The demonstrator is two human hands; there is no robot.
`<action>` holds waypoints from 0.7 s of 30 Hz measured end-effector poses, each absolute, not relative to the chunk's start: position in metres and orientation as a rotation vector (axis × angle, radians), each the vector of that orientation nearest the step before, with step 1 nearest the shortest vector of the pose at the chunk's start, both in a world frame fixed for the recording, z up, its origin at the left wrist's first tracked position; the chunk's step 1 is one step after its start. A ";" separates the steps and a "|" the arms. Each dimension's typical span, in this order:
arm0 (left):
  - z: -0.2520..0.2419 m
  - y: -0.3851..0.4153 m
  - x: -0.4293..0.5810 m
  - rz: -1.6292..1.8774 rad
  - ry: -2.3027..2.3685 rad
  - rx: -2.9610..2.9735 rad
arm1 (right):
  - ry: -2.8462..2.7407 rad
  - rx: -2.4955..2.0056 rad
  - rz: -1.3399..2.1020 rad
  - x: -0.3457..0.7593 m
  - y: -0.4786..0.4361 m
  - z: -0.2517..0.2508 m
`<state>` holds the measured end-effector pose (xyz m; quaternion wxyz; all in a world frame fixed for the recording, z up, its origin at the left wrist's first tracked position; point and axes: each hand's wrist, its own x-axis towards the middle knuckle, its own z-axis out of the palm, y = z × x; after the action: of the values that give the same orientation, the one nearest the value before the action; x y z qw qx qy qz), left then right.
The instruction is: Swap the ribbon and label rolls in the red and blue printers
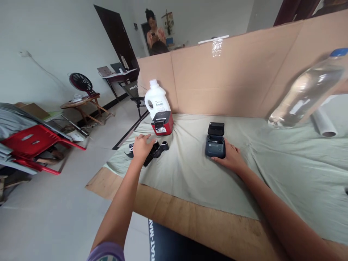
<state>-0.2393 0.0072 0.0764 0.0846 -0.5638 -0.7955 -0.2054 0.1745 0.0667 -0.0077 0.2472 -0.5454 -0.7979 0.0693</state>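
A small dark portable printer (215,146) sits on the green cloth with its lid (216,129) flipped up. My right hand (231,156) grips its right side, the thumb along the front edge. To the left, my left hand (143,145) hovers over or rests on a cluster of small rolls with black film (156,152); whether it touches them I cannot tell. Its fingers are apart and I see nothing held. One roll (164,145) shows a pale core. Just behind stands a red and black printer (162,123), with a white jug (157,97) at its back.
A cardboard wall (223,79) borders the back of the table. At right, a large clear bottle with a blue cap (307,92) leans beside a white roll (324,122). The table's wooden edge (174,203) runs along the front. A person (156,33) stands beyond the cardboard.
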 end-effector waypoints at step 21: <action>0.097 0.000 -0.193 -2.287 -2.265 -1.688 | -1.986 -1.308 0.219 0.168 0.061 0.024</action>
<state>-0.1935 0.0000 0.0973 -0.2441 -0.4504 -0.6043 -0.6102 0.1682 0.0607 0.0237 0.3679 -0.5092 -0.7734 0.0853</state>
